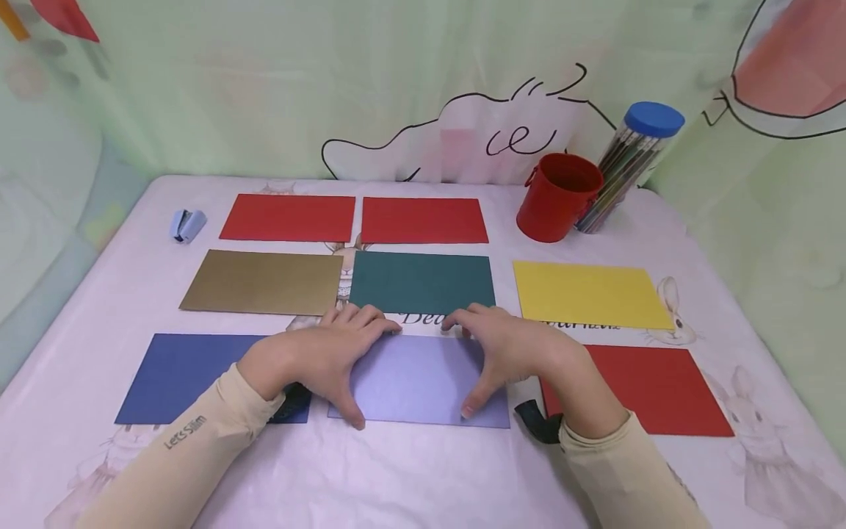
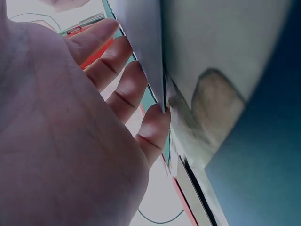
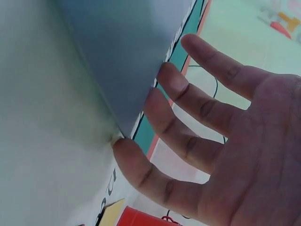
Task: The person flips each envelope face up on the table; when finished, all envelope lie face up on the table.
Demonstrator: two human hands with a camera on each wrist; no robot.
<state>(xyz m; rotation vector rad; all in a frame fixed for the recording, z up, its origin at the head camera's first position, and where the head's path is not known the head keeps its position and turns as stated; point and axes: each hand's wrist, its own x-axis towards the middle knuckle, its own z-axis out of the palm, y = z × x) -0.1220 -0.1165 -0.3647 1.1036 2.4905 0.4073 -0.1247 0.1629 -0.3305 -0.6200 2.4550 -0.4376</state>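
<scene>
- The surface (image 1: 99, 308) under its pale printed cloth carries the cards in loose rows, each apart from its neighbours, which I take as a way of keeping every sheet reachable on its own.
- The lavender card (image 1: 419, 378) lies at about 6 o'clock of the layout, directly in front of me, with the blue card (image 1: 178, 375) at its 9 o'clock, the near red card (image 1: 654, 389) at its 3 and the green card (image 1: 423, 283) at its 12.
- My left hand (image 1: 324, 356) rests on the lavender card's left part, fingers (image 2: 141, 87) spread and nearly straight over the far edge, thumb down by the near edge; I judge this pins that side flat.
- My right hand (image 1: 512, 349) mirrors it on the right part, fingers (image 3: 188, 99) wide and straight and their tips at the far edge, holding nothing in a curl.
- The red bucket (image 1: 558, 195) and the pen tube (image 1: 628, 165) stand touching at 1 o'clock, well clear of the hands.
- The small stapler (image 1: 188, 224) sits at 10 o'clock.
</scene>
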